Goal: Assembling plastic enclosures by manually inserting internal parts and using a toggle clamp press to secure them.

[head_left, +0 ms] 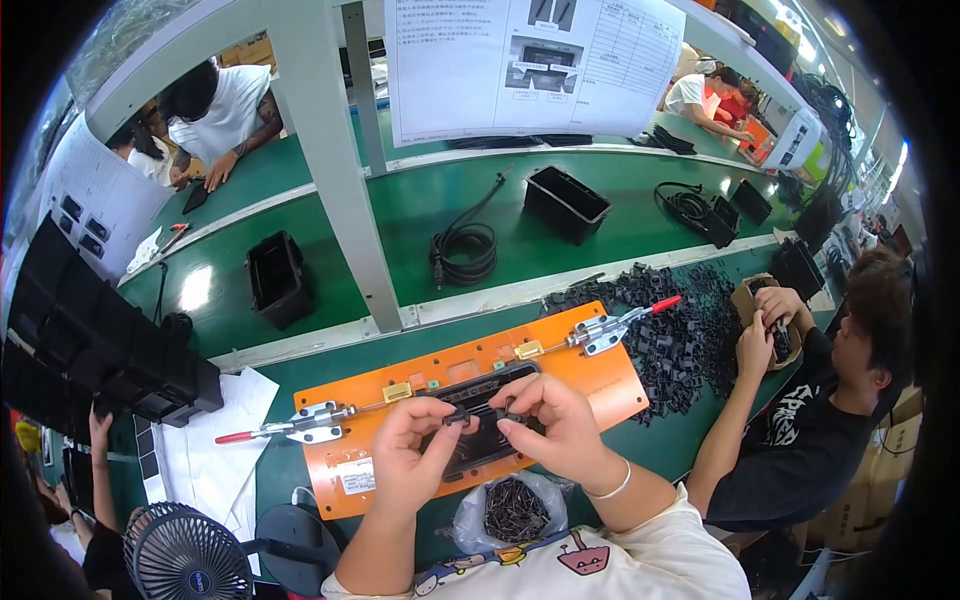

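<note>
Between the thumb and fingers of my left hand is a small black plastic part. My right hand pinches another small black plastic piece, close to the first; whether the two touch is hard to tell. Both hands are over a black rectangular frame seated in an orange fixture plate. Toggle clamps with red handles, a left one and a right one, are mounted on the plate. My fingers cover part of the frame.
A plastic bag of screws lies near my body. Small black clips are heaped right of the plate, beside a co-worker reaching into a cardboard box. At left are papers, a fan and stacked black boxes. Beyond a ledge sit a black box and coiled cable.
</note>
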Demonstrator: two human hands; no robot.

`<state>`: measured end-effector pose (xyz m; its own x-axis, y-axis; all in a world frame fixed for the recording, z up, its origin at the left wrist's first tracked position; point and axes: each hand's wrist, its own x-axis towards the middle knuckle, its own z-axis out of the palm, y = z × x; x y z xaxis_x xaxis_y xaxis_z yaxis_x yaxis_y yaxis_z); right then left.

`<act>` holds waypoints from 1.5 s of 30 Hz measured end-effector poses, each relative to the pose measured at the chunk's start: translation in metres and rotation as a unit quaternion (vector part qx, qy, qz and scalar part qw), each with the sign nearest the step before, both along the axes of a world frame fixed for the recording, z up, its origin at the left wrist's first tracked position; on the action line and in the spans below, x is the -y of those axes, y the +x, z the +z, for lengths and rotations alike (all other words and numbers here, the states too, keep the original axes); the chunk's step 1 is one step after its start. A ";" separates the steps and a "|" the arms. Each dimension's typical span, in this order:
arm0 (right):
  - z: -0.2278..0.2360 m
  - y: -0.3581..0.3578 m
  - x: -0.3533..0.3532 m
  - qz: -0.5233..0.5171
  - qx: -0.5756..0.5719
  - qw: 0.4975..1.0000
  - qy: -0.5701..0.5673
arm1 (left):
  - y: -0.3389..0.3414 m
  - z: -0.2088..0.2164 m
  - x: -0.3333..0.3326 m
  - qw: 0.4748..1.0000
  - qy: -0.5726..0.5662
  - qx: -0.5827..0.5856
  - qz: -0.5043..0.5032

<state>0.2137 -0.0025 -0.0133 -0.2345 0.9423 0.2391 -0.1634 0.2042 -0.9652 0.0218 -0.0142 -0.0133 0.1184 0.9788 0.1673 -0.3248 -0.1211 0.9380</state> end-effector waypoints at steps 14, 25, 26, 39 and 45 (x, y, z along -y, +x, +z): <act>0.012 0.005 -0.001 0.080 0.100 0.988 0.085 | -0.006 -0.001 -0.009 0.973 0.059 0.108 -0.194; 0.022 0.027 -0.061 -0.088 0.255 0.956 0.120 | 0.006 0.003 -0.006 0.936 0.215 -0.271 -0.069; 0.015 0.031 -0.078 -0.060 0.195 0.979 0.030 | 0.010 0.004 -0.007 0.907 0.235 -0.348 -0.030; 0.023 0.021 -0.131 0.093 0.442 0.891 0.041 | 0.014 -0.005 -0.007 0.872 0.211 -0.437 -0.059; 0.031 0.015 -0.132 0.113 0.474 0.872 0.045 | 0.013 -0.006 -0.008 0.876 0.209 -0.431 -0.059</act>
<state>0.2290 0.1294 0.0174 -0.5444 0.8337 -0.0927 0.6534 0.3522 -0.6701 0.0350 -0.0059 -0.0193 0.4735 0.8257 0.3066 0.4485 -0.5256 0.7228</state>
